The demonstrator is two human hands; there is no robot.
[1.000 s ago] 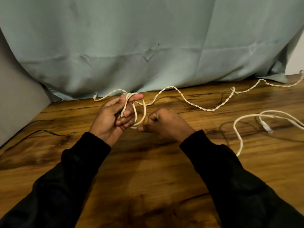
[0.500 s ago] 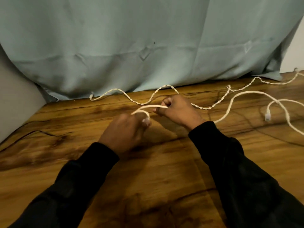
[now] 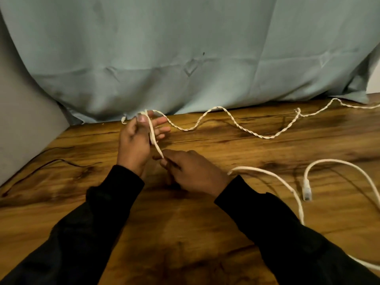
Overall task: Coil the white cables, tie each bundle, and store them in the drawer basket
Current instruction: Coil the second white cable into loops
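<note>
White cable [image 3: 153, 131] runs taut between the two hands above the wooden tabletop [image 3: 205, 233]. The left hand [image 3: 135, 142] is raised, palm turned inward; the cable passes over its top by the thumb and across the palm, with the fingers [image 3: 162, 121] spread loosely outward, so how firmly that grip holds cannot be told. Just below and to the right of it, the right hand [image 3: 195, 173] pinches the lower end of the same strand between thumb and forefinger, its other fingers curled under. From behind the right wrist the cable comes out again and trails away to the right over the tabletop, curving down toward the near edge. Its plug [image 3: 306, 188] lies well to the right of both grips, at the end of an arching loop. Beyond the left grip, a twisted cord [image 3: 240, 127] snakes along the tabletop's far side, beneath a pale blue cloth [image 3: 185, 48] hanging behind. Both forearms wear black sleeves [image 3: 287, 233].
</note>
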